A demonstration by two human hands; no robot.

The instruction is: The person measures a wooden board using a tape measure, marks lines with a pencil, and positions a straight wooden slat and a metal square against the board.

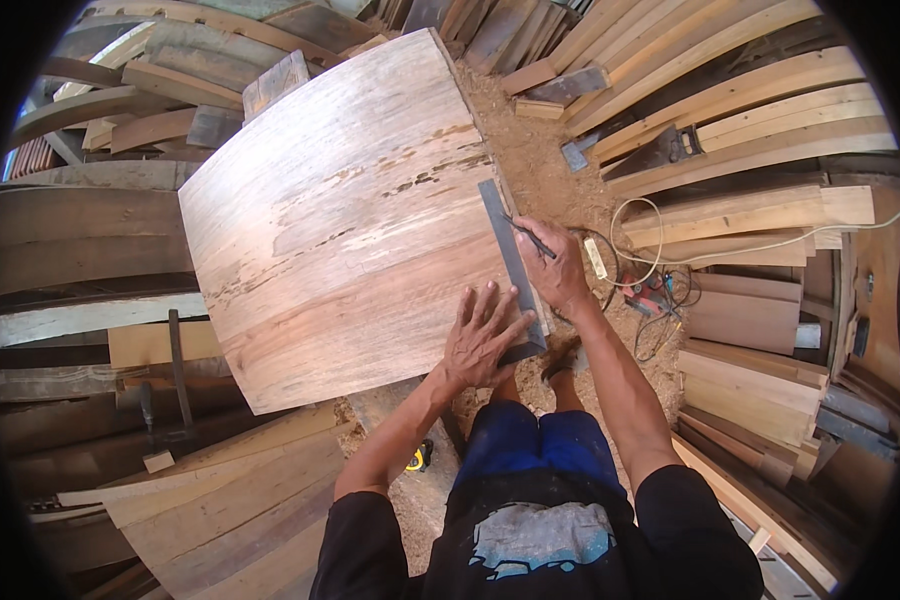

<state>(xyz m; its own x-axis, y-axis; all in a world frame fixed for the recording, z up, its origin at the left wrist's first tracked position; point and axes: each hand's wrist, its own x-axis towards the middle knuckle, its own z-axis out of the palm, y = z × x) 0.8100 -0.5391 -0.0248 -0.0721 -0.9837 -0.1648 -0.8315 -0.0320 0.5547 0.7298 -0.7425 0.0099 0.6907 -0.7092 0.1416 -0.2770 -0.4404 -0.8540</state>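
Single view, head-mounted fisheye, left camera of a side-by-side pair. Looks steeply down from above the person's chest; black shirt and blue shorts fill the bottom centre, both forearms enter from the lower edge. Close range: the wooden panel (pixel 340 210) spans the middle of frame. Wide field; stacked planks (pixel 730 120) bend along the dark circular rim. Upright, unmirrored: picture left is the person's left.

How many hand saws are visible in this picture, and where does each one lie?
1. The hand saw lies on the stacked planks at the upper right, beyond the right hand holding a pencil. Others may be hidden among the wood.
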